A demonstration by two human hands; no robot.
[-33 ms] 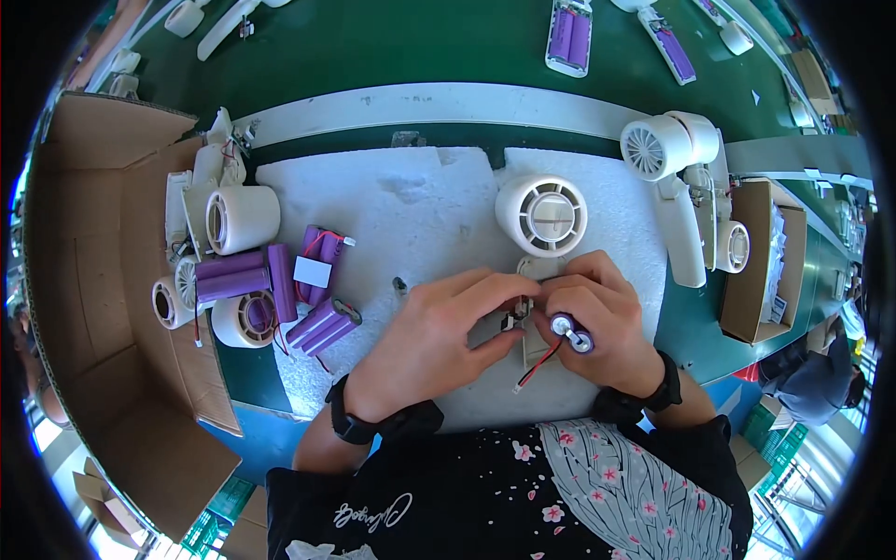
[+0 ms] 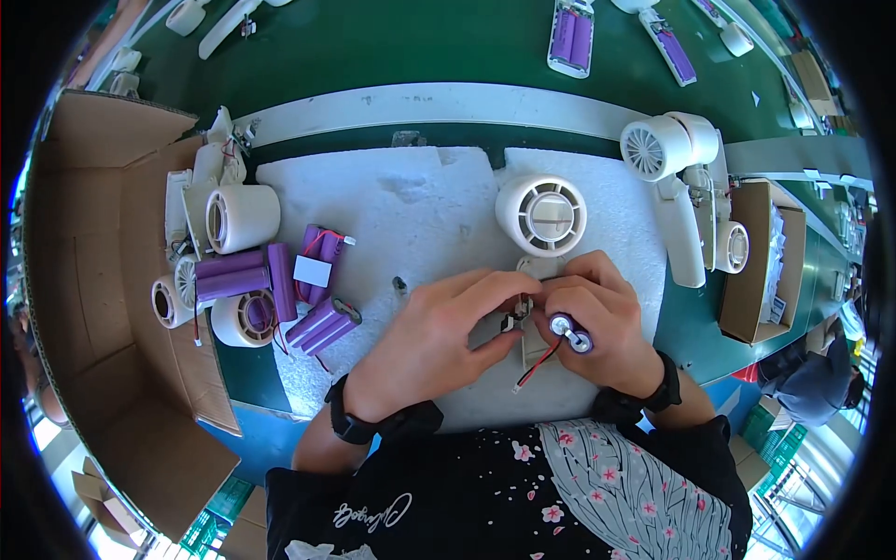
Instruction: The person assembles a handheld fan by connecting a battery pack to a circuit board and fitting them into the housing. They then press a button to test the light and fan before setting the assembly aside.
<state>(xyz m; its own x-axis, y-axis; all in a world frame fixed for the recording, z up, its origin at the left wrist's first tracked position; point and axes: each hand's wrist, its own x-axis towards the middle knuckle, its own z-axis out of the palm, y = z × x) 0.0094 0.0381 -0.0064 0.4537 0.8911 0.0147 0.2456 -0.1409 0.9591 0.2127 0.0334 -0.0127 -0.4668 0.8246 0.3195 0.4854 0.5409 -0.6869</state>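
Under my hands lies a white handheld fan (image 2: 511, 213), its round grille head at the far side and its handle mostly hidden. My right hand (image 2: 602, 327) is closed around a purple battery pack (image 2: 581, 342), whose metal end faces up. A red and black wire pair with a small white plug (image 2: 519, 387) hangs from the pack toward the handle. My left hand (image 2: 448, 322) pinches a small metallic part (image 2: 513, 317), perhaps a little circuit board, at the handle's left edge. The fingertips of both hands nearly meet there.
Several purple battery packs (image 2: 322, 327) and white fan heads (image 2: 245, 219) lie left on the white foam mat (image 2: 373, 187). A large open cardboard box (image 2: 93, 280) stands beyond. More fans (image 2: 656, 147) and a small carton (image 2: 747, 299) are at right. A white rail (image 2: 448, 101) crosses behind.
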